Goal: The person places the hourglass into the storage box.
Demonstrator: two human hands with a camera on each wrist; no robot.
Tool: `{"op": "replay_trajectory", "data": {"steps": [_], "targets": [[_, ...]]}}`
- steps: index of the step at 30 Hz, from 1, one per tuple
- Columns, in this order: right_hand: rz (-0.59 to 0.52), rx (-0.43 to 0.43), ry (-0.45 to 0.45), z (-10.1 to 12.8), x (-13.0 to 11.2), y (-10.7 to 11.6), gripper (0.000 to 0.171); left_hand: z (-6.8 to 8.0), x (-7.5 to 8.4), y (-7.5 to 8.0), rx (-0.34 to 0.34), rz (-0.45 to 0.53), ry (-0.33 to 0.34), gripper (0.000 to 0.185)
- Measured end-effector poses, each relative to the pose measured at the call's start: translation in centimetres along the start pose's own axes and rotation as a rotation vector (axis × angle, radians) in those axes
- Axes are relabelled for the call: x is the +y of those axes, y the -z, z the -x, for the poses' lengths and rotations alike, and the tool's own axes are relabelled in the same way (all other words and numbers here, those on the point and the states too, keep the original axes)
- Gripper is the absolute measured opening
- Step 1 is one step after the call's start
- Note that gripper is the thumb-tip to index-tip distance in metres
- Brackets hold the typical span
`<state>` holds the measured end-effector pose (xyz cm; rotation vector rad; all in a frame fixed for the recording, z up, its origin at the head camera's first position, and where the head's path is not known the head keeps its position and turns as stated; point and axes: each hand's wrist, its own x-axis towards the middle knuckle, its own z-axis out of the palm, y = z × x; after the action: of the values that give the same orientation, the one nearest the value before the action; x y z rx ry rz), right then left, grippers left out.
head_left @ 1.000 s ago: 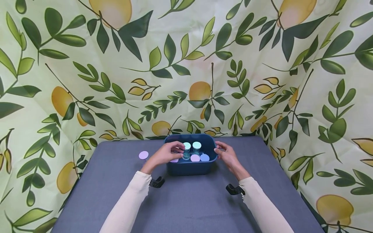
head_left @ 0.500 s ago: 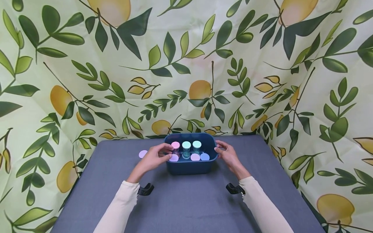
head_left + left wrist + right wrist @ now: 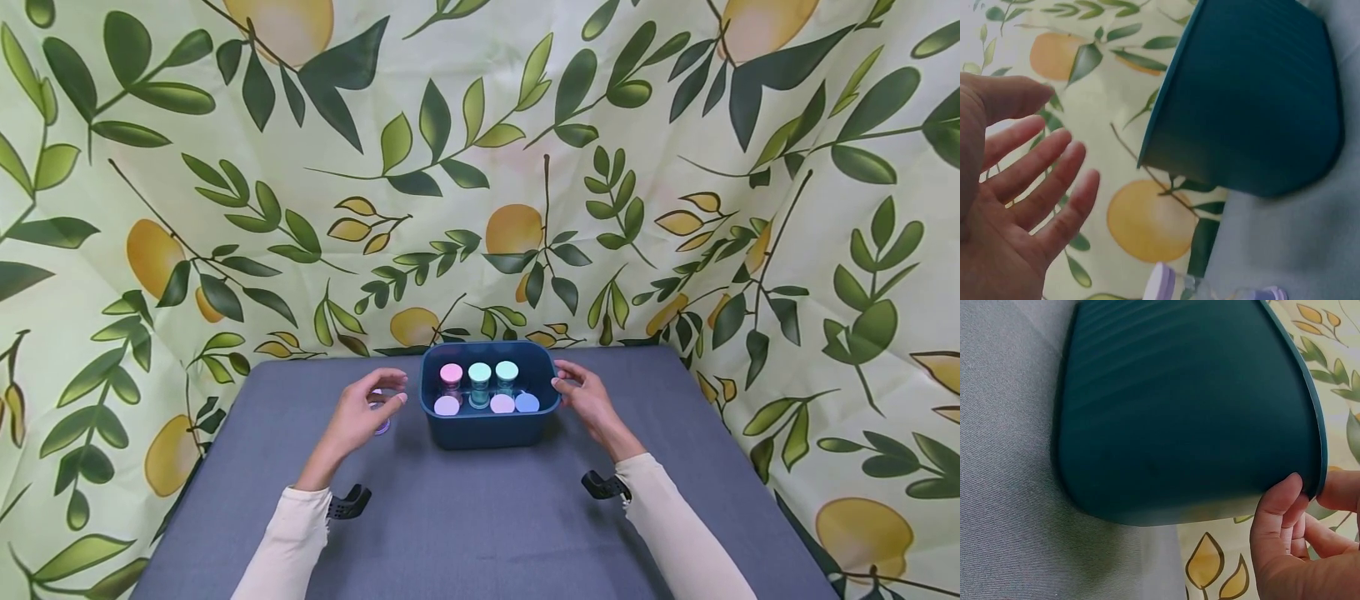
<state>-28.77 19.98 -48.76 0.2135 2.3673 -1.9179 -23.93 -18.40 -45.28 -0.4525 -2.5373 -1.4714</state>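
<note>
A dark blue plastic bin (image 3: 487,433) stands on the table. Inside it are several sand timers with coloured ends, among them a pink one (image 3: 451,372), a mint one (image 3: 480,372) and a blue one (image 3: 527,402). My right hand (image 3: 585,400) pinches the bin's rim at its right end; in the right wrist view its fingertips (image 3: 1288,487) press the outer wall. Left of the bin, my left hand (image 3: 367,412) is held with fingers spread and nothing in them. A purple-ended sand timer (image 3: 1160,284) stands on the table, mostly hidden behind that hand in the head view.
The grey-blue cloth-covered table (image 3: 480,525) extends in front of the bin. A leaf-and-fruit printed curtain (image 3: 450,192) hangs close behind the bin and along the sides. Black wrist straps (image 3: 351,502) sit at both sleeves.
My left hand has moved left out of the bin, uncovering the pink sand timer inside, and now overlaps the purple one outside. My right hand has stayed at the rim.
</note>
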Motion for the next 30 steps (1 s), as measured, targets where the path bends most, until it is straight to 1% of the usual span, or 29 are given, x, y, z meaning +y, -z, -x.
{"op": "replay_trajectory", "data": {"steps": [6, 13, 14, 17, 20, 21, 22, 27, 30], "targets": [[0.004, -0.001, 0.003, 0.0, 0.0, 0.0, 0.043, 0.5, -1.1, 0.8, 0.117, 0.020, -0.004, 0.032], [0.009, -0.002, 0.010, 0.1, 0.1, 0.0, 0.044, 0.8, -2.5, 1.1, 0.245, 0.063, -0.051, 0.040], [0.006, -0.002, 0.009, 0.1, 0.0, 0.0, 0.044, 0.8, -2.5, 1.0, 0.254, 0.065, -0.045, 0.041], [-0.001, -0.002, 0.005, 0.1, 0.0, 0.0, 0.044, 1.2, -1.4, 1.2, 0.260, 0.048, -0.008, 0.045], [-0.002, -0.001, 0.002, 0.1, 0.0, 0.0, 0.044, 1.7, -0.4, 1.5, 0.241, 0.047, 0.045, 0.050], [-0.004, -0.001, 0.001, 0.1, 0.0, 0.0, 0.044, 1.7, -0.7, 1.5, 0.238, 0.052, 0.058, 0.052], [-0.005, -0.001, 0.000, 0.1, 0.0, 0.0, 0.044, 1.7, -1.3, 1.4, 0.238, 0.063, 0.067, 0.054], [-0.009, -0.001, -0.004, 0.0, 0.0, 0.0, 0.044, 1.4, -5.5, 1.0, 0.241, 0.124, 0.116, 0.064], [-0.016, -0.002, -0.002, -0.1, 0.1, 0.0, 0.044, 1.3, -6.4, 0.8, 0.236, 0.166, 0.137, 0.066]]}}
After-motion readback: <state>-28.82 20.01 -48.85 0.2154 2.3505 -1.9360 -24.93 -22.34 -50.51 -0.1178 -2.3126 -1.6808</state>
